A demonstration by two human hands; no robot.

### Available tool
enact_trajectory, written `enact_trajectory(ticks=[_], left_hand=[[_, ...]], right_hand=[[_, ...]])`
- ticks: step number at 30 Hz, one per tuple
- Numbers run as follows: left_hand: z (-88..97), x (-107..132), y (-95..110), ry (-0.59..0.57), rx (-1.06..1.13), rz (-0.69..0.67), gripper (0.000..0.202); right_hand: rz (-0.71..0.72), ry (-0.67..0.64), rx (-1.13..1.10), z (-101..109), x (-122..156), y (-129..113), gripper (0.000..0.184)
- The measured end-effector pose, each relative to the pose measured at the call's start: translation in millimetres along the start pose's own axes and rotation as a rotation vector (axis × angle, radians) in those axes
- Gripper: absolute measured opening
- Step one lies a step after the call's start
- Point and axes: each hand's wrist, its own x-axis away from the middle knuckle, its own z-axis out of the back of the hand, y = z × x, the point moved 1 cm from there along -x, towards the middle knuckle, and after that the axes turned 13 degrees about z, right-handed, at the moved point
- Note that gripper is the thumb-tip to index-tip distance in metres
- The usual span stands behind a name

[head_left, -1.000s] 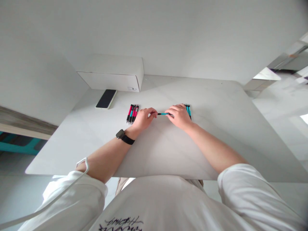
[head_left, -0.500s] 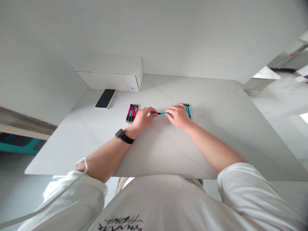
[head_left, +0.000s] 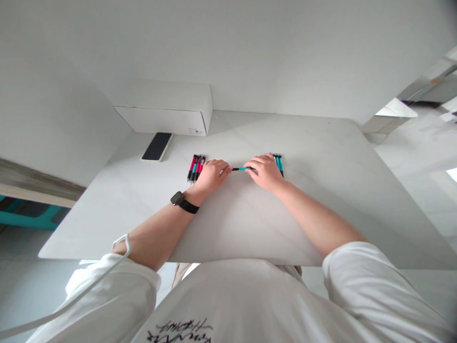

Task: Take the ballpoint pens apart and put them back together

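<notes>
Between my hands a teal pen with a black grip (head_left: 240,169) lies almost level across the middle of the table. My left hand (head_left: 213,174) pinches its black end, and those fingers cover the tip. The teal end is held by my right hand (head_left: 265,172), whose fingers hide the rest of the barrel. Close beside my left hand is a row of several red and teal pens (head_left: 195,167). A group of teal pens (head_left: 279,163) lies just past my right hand, which partly covers it.
A dark-screened phone (head_left: 157,146) lies at the back left of the white table (head_left: 228,228). Behind it a long white box (head_left: 160,120) stands against the wall. A white cable (head_left: 85,290) runs along my left arm.
The fingers of my left hand have folded closer together at the pen's black end, and the gap between them has closed. My right hand and the loose pens have hardly moved.
</notes>
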Motion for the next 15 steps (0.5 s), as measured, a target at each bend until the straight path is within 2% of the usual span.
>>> enact_trajectory(ticks=[5, 12, 15], left_hand=[[-0.3, 0.3, 0.1, 0.022, 0.052, -0.018, 0.014], [-0.8, 1.1, -0.1, -0.022, 0.019, -0.014, 0.028], [-0.7, 1.1, -0.2, -0.009, 0.021, -0.036, 0.016]], right_hand=[[-0.003, -0.019, -0.013, -1.7, -0.1, 1.0, 0.017], [0.02, 0.003, -0.003, 1.2, -0.8, -1.0, 0.015], [0.031, -0.019, 0.0, -1.0, -0.6, -0.6, 0.014]])
